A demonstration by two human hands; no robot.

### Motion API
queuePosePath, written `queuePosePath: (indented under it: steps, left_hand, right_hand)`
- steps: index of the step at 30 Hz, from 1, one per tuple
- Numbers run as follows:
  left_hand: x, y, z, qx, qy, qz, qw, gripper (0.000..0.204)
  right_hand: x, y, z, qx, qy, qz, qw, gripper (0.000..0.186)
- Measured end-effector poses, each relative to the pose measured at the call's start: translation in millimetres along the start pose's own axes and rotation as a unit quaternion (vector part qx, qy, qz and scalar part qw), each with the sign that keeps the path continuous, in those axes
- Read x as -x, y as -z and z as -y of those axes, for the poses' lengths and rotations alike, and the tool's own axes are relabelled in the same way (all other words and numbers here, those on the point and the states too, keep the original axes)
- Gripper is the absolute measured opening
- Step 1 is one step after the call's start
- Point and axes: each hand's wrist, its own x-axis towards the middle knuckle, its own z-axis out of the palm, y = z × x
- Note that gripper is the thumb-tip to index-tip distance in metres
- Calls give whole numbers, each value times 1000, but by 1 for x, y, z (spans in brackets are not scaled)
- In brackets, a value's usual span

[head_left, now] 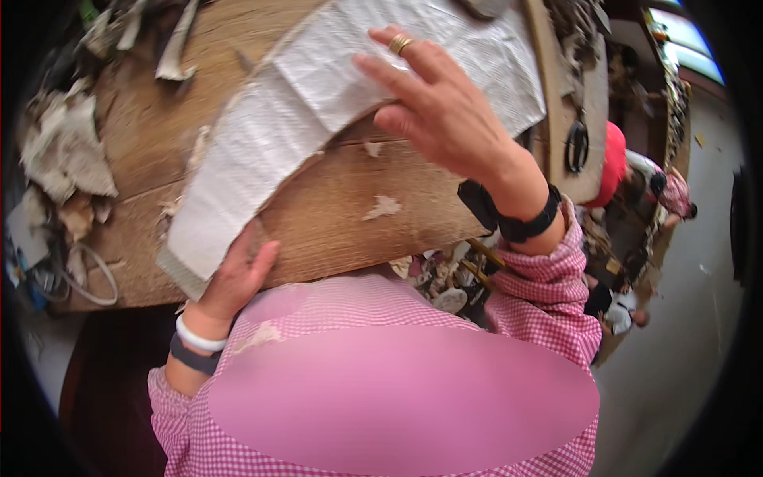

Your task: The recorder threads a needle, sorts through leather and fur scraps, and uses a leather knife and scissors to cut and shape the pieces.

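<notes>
A long curved piece of white woven sheeting (262, 127) lies across the wooden table (342, 215), with a greyish layer (181, 274) showing under its near left end. My left hand (230, 278) rests against the inner edge of that end, thumb apart and fingers stretched along the edge; part of the fingers is hard to make out. Over the wider right part of the sheeting is my right hand (445, 111), fingers spread, a ring on one of them and nothing held. Whether its fingertips touch the surface I cannot tell.
Ragged pale scraps (67, 147) pile up at the table's left, beside a looped cable (99, 278). Black-handled scissors (577, 147) lie at the right, near a heap of dark scraps (568, 32). Other people, one with red headwear (610, 163), are beyond the right side.
</notes>
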Motion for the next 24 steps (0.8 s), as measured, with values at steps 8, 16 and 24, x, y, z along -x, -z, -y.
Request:
queuePosePath:
  steps: [8, 16, 24]
  left_hand:
    - [-9, 5, -11, -91, -61, -85, 990, 50]
    - [-7, 6, -7, -121, -83, -84, 986, 58]
    - [16, 3, -6, -169, -64, -66, 981, 68]
  right_hand:
    - [-35, -57, 70, -62, 160, 118, 978, 63]
    - [-35, -65, 71, -34, 136, 164, 976, 62]
    - [-32, -70, 79, 20, 163, 154, 974, 49]
